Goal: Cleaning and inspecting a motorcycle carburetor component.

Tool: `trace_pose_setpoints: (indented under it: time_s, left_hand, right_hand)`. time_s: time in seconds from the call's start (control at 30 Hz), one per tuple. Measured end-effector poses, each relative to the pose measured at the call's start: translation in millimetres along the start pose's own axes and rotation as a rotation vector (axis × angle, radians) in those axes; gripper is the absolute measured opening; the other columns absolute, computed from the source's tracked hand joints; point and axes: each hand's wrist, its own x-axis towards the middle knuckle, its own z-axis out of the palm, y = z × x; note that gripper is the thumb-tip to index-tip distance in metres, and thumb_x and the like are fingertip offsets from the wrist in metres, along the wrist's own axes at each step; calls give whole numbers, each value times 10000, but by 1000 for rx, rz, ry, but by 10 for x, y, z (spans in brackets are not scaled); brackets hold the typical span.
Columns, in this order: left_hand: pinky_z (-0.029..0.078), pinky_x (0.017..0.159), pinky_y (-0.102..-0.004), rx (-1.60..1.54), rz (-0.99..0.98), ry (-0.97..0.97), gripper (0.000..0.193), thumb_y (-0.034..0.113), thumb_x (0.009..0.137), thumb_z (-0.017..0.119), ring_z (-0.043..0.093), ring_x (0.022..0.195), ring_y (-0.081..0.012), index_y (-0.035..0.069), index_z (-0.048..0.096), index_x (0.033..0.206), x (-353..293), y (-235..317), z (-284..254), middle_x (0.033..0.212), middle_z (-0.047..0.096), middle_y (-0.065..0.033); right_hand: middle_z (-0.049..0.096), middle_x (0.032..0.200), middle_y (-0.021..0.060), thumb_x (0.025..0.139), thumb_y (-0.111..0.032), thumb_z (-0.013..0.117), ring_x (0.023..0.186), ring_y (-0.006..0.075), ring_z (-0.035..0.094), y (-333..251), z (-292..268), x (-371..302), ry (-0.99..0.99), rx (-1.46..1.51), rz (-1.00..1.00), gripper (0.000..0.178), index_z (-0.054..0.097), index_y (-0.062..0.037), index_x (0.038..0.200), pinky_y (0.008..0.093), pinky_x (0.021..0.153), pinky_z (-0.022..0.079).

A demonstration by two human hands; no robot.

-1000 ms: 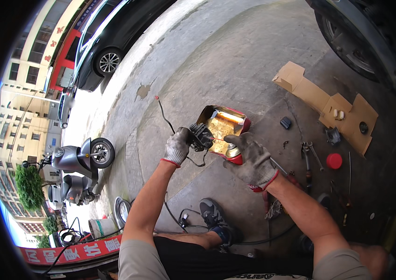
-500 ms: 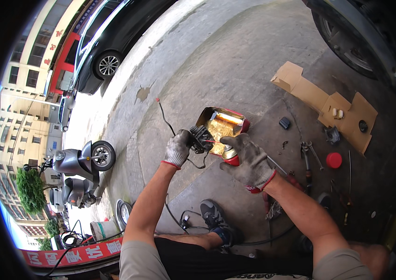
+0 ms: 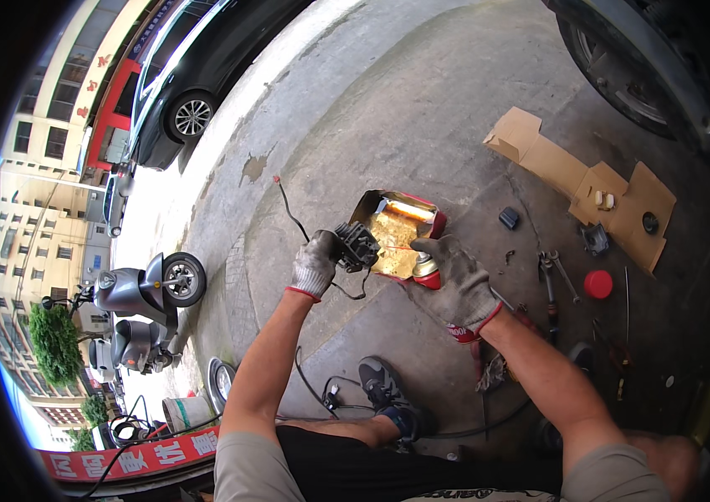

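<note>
My left hand (image 3: 316, 261), in a grey work glove, is closed around a dark carburetor (image 3: 358, 247) with a black hose sticking up to the left and a thin loop of tube hanging below. In my gloved right hand (image 3: 460, 283) is a red spray can (image 3: 427, 272) with a silvery top, its body mostly hidden by the fingers. The can's thin red straw (image 3: 398, 248) points left at the carburetor, and a forefinger lies over the nozzle. Beneath both hands stands an open box (image 3: 438, 224) with a wet, yellowish inside.
Right of me lie wrenches (image 3: 568, 278), a red cap (image 3: 597, 284), screwdrivers (image 3: 623, 368) and small dark parts (image 3: 595, 239). Flattened cardboard (image 3: 539, 155) lies beyond them. A vehicle wheel (image 3: 614, 84) is at the upper right. Parked scooters (image 3: 150, 293) and a black car (image 3: 171, 125) stand at left.
My right hand with the spray can has shifted slightly right and up, away from the carburetor. The carburetor in my left hand has moved a little left and turned slightly.
</note>
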Motion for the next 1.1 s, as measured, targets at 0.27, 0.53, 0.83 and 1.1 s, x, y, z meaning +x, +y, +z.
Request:
trace_pose_setpoints:
  time_s: [0.27,0.53,0.83,1.1]
  left_hand:
    - [539,699,-410,4,-15,21,183,5,781,685,687,832,-331,60,630,948,6,8,0,889,678,-146]
    - [538,702,-412,-11,-68,18,171,31,791,700,689,831,-324,63,632,944,11,-27,3,877,683,-142]
    - [537,703,-421,25,-57,-1,161,50,797,701,689,839,-335,63,635,943,11,26,6,896,682,-147]
    - [540,709,-432,77,-21,-43,147,59,811,683,684,849,-351,64,638,951,27,58,3,908,680,-152]
  right_hand:
    - [515,1112,193,726,-268,786,1032,369,567,31,-4,-46,-74,7,-10,633,525,-130,1287,471,875,489]
    - [525,1092,194,708,-242,798,1025,384,562,38,19,-109,-46,-1,2,643,522,-119,1276,467,869,490]
    - [533,1071,187,714,-230,793,1001,372,567,-109,-11,-35,8,-27,-41,643,517,-156,1290,474,840,494]
    - [542,1085,190,729,-251,785,990,376,590,-325,-37,124,-138,-13,3,659,503,-159,1317,483,819,511]
